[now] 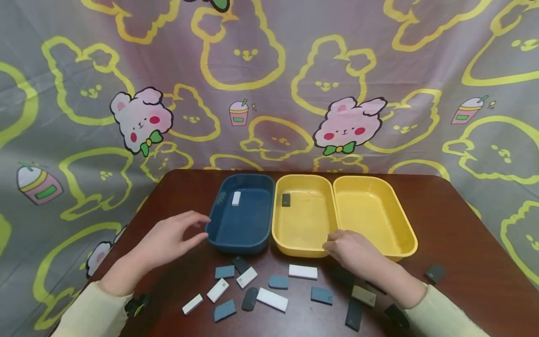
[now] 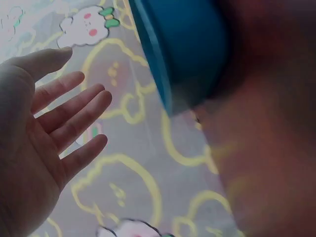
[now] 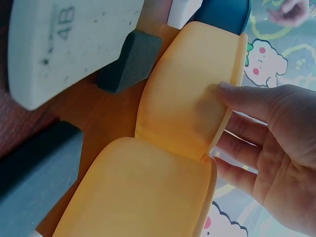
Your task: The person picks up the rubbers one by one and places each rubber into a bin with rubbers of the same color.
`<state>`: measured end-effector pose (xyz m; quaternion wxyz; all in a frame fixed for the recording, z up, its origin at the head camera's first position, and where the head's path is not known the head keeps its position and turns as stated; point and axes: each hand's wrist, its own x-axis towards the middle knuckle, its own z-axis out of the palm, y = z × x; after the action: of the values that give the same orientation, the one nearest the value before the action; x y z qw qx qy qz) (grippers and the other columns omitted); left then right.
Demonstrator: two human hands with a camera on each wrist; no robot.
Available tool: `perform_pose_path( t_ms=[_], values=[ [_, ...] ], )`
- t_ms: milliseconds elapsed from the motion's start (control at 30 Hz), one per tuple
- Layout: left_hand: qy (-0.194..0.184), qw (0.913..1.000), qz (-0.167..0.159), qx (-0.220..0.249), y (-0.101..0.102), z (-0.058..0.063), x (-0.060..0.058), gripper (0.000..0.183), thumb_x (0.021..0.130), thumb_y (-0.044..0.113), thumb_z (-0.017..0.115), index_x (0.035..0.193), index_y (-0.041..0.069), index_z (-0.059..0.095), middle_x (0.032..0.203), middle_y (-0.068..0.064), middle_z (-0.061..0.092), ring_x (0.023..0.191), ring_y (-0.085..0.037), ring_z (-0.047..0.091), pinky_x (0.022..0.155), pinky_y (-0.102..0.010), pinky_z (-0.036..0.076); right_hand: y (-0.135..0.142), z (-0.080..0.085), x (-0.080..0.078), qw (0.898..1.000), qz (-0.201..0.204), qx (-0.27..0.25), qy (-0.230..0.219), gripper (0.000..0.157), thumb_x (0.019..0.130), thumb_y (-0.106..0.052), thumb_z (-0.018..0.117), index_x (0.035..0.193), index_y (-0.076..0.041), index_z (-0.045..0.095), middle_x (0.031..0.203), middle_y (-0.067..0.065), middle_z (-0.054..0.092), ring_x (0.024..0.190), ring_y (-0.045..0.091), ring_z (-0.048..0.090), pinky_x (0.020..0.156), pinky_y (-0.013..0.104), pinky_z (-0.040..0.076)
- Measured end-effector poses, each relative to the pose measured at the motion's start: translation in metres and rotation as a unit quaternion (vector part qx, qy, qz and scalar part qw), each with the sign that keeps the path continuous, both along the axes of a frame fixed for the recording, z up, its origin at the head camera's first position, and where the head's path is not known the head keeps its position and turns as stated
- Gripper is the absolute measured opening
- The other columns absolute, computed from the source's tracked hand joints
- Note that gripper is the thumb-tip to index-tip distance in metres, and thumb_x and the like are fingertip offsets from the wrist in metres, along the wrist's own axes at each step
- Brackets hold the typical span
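Observation:
My right hand (image 1: 353, 250) grips the front rim of the middle yellow bin (image 1: 301, 250). In the right wrist view its thumb (image 3: 237, 96) lies on the bin's outer wall, and its fingertips are hidden behind the rim. A dark eraser (image 1: 286, 200) lies inside this bin. Beside the blue bin (image 1: 240, 238), my left hand (image 1: 168, 236) is spread with nothing in it; the left wrist view shows its fingers apart from the bin. A white eraser (image 1: 236, 198) lies in the blue bin. The right yellow bin (image 1: 404, 224) stands against the middle one.
In front of the bins, several erasers lie scattered: white ones (image 1: 273, 299), blue-grey ones (image 1: 225, 310), dark ones (image 1: 353, 315) and an olive one (image 1: 363, 296). One dark eraser (image 1: 435, 273) sits farther right. A patterned curtain (image 1: 261, 112) hangs behind the brown table (image 1: 450, 224).

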<state>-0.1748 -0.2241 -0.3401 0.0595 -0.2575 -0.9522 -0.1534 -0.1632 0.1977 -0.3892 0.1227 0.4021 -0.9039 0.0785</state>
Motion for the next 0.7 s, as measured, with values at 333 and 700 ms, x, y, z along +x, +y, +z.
perform_pose_path(
  t_ms=[333,700],
  values=[
    [-0.158,0.9821,0.103,0.004,-0.027,-0.044,0.053,0.032,0.082,0.034,0.078,0.109,0.020,0.068,0.102,0.008,0.066,0.089,-0.012,0.063,0.077,-0.039,0.054,-0.001,-0.001,0.003,1.000,0.000,-0.009,0.001,0.027,0.083,-0.002,0.072,0.065,-0.016,0.057,0.064,-0.010,0.041,0.057,0.008,0.039,0.052,0.024,0.038],
    [-0.300,0.9508,0.073,0.021,-0.042,-0.074,0.081,0.052,0.073,0.041,0.083,0.115,0.015,0.064,0.104,0.003,0.057,0.083,-0.017,0.054,0.069,-0.038,0.053,-0.001,0.000,0.002,1.000,0.003,-0.010,0.004,0.026,0.082,-0.002,0.073,0.066,-0.016,0.059,0.065,-0.009,0.043,0.058,0.008,0.041,0.052,0.026,0.040]
  ],
)
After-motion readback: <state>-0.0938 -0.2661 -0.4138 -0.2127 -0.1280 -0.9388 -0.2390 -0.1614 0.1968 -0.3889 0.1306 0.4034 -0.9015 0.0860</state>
